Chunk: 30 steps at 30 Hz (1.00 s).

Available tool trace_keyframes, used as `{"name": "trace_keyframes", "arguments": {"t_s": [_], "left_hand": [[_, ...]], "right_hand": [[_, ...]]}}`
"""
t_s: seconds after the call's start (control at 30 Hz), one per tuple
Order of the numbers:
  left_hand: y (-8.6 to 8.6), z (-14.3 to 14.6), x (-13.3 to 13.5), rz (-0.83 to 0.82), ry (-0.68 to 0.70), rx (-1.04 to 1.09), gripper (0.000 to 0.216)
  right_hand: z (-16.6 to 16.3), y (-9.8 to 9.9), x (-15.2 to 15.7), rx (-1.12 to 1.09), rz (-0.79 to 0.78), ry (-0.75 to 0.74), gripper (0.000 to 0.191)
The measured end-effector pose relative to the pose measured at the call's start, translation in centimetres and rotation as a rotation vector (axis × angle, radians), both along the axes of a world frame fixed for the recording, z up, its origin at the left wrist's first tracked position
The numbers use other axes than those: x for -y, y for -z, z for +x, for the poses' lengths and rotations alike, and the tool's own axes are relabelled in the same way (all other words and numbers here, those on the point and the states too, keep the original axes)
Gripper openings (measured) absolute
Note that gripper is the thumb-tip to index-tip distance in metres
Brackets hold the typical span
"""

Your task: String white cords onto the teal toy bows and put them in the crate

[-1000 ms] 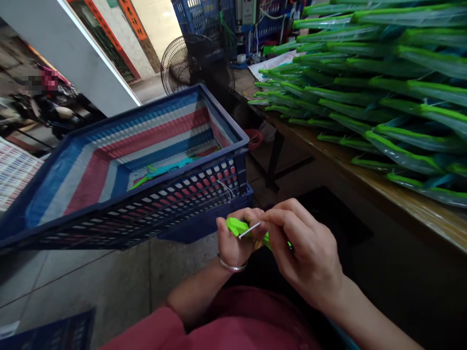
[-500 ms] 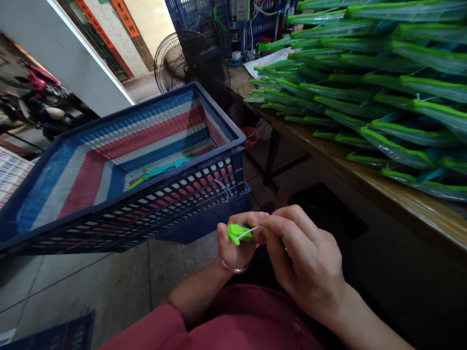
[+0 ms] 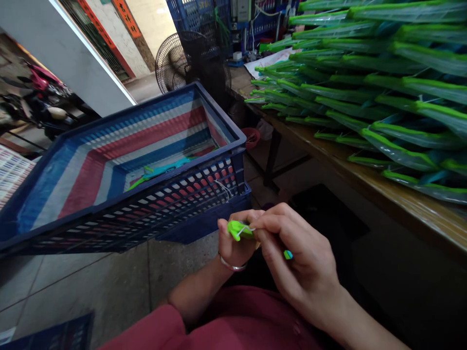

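My left hand (image 3: 233, 247), with a bangle at the wrist, is closed around a bright green plastic piece (image 3: 236, 230); its full shape is hidden by my hands. A thin white cord (image 3: 245, 228) runs across the green piece to the pinched fingertips of my right hand (image 3: 301, 255). Below those fingers a small green and turquoise end (image 3: 288, 254) pokes out; I cannot tell whether it belongs to the same piece. Both hands are close together in front of my body.
A blue plastic crate (image 3: 153, 206) with a striped liner stands ahead left, a turquoise and green item (image 3: 164, 170) inside. On the right, a wooden table (image 3: 328, 165) carries a tall pile of wrapped green items (image 3: 383, 87). A fan (image 3: 171, 63) stands behind the crate.
My right fingertips have come slightly left and nearer the green piece, and the cord's visible stretch is shorter. The small green and turquoise end shows more below my right hand.
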<state>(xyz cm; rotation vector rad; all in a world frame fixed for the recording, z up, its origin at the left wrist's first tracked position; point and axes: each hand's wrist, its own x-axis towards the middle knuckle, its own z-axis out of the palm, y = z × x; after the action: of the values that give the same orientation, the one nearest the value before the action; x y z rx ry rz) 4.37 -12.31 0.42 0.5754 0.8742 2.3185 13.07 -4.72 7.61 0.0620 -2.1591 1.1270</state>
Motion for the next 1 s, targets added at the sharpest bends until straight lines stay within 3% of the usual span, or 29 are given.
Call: {"name": "trace_keyframes", "arguments": {"t_s": [0.1, 0.23, 0.43, 0.67, 0.87, 1.0], "left_hand": [[-0.2, -0.2, 0.0, 0.029, 0.082, 0.000, 0.069], [-0.5, -0.2, -0.1, 0.072, 0.108, 0.011, 0.066], [-0.5, -0.5, 0.0, 0.074, 0.147, 0.082, 0.063], [-1.1, -0.9, 0.3, -0.171, 0.222, 0.266, 0.054], [-1.3, -0.6, 0.4, -0.234, 0.018, 0.218, 0.051], [-1.4, -0.6, 0.4, -0.220, 0.012, 0.162, 0.052]], "right_hand": [[0.2, -0.2, 0.0, 0.035, -0.105, -0.022, 0.015], [0.1, 0.0, 0.0, 0.040, -0.125, -0.047, 0.012], [-0.4, 0.9, 0.0, 0.059, 0.090, 0.035, 0.013], [-0.7, 2.5, 0.0, -0.071, 0.341, 0.200, 0.037], [-0.9, 2.5, -0.9, -0.073, 0.361, 0.235, 0.019], [-0.9, 1.6, -1.7, -0.017, 0.262, 0.176, 0.014]]}}
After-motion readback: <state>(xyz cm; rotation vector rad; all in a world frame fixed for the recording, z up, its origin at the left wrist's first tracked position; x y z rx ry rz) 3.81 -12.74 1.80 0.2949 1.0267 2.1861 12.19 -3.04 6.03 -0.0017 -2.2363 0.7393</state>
